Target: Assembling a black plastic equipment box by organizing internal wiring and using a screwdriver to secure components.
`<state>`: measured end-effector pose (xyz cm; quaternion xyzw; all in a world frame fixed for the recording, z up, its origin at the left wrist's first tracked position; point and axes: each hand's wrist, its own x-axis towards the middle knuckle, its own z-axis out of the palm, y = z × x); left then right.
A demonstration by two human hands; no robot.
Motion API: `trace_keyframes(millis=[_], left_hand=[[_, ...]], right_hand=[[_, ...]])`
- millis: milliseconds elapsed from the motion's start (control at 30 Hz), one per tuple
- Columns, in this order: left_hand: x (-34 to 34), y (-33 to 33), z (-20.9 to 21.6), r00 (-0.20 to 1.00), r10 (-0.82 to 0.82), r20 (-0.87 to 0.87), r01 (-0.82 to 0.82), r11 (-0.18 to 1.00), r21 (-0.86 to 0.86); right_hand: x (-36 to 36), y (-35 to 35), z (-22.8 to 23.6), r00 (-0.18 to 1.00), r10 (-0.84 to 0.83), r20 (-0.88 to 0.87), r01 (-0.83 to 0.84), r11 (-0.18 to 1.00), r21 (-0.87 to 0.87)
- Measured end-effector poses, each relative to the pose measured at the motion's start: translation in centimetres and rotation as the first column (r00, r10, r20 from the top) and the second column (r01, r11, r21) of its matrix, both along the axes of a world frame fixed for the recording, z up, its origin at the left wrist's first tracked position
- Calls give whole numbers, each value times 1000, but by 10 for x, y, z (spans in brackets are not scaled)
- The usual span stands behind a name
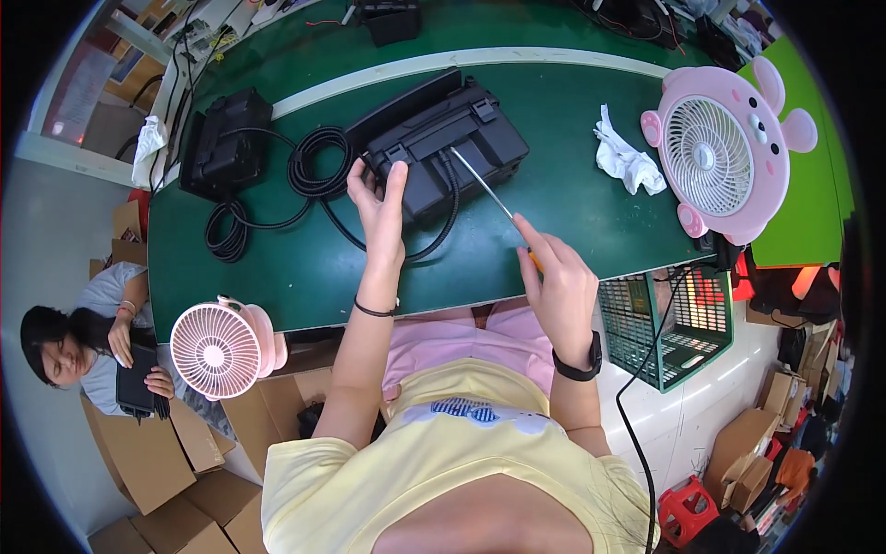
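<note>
A black plastic box [494,138] with side latches and a long flat panel along its far side lies tilted on the green table [443,286]. My left hand [378,212] grips its near left corner, thumb on the upper face and fingers round the edge. In my right hand [565,282] is a screwdriver [484,186], its orange handle mostly hidden in my fingers. The thin metal shaft reaches to the box, and its tip meets the spot where a ribbed black cable [452,198] enters. That cable bends round to a coil [318,164] left of my left hand.
A second black box [231,138] with coiled cable stands at the left. A pink fan [715,152] and crumpled white tissue [629,164] are at the right. A small pink fan [217,351] sits at the near left edge, by a person [106,323] holding a black object. A green crate [669,323] stands below.
</note>
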<state>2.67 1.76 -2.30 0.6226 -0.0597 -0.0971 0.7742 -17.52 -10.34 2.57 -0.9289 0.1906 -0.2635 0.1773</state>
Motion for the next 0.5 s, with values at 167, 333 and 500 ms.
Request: trace_keyframes(millis=[167,333,500], left_hand=[[-3,1,3,999,-28,24,29,999,-44],[-2,2,0,997,-43,62,47,996,-74],[-3,2,0,997,-36,71,41,997,-70]], right_hand=[[4,1,-2,999,17,29,-16,999,-42],[2,10,6,997,-49,-53,45,995,-86],[1,6,9,999,-42,-35,34,983,-183]])
